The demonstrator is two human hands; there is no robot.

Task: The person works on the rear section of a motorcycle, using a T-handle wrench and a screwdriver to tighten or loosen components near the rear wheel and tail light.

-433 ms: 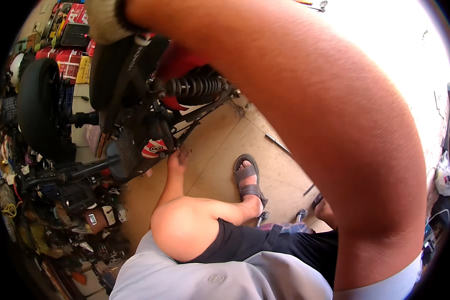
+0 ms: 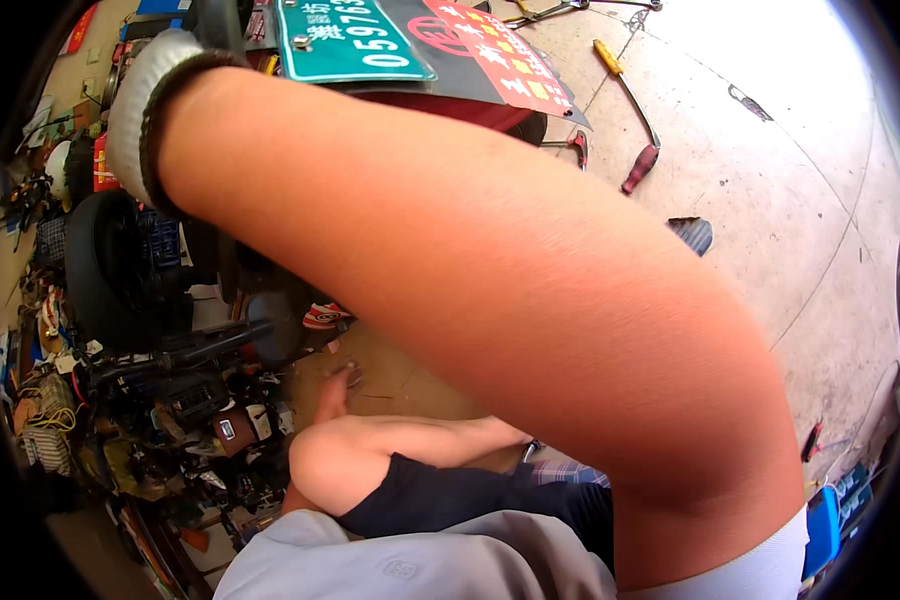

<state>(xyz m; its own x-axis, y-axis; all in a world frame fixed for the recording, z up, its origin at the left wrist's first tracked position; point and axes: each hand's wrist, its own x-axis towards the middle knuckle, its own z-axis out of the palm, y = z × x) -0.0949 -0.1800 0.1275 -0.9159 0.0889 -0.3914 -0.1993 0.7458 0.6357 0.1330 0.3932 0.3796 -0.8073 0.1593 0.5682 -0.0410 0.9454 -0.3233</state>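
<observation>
My right arm stretches from the lower right to the upper left, ending in a whitish glove with a dark cuff on my right hand (image 2: 155, 110). Its fingers are hidden, so I cannot tell what they hold; a dark part of the tipped two-wheeler lies beside the glove. The vehicle's green plate (image 2: 355, 45) shows beyond my forearm, above a dark and red mudflap (image 2: 490, 65). Low by my left knee, my bare left hand (image 2: 342, 382) is slightly blurred, fingers loosely apart with nothing visible in them. It is below a red-and-white striped piece (image 2: 325, 316) on the vehicle.
A black tyre (image 2: 100, 265) stands at left above a heap of parts and tools. On the pale floor lie a yellow-handled tool (image 2: 606, 55), a dark red screwdriver handle (image 2: 641, 168) and a red-and-black tool (image 2: 578, 148). A blue box (image 2: 822, 530) is at lower right.
The view has shifted, bringing the plate, mudflap and floor tools into sight. My right forearm now lies lower across the picture. My left hand appears farther from the striped piece.
</observation>
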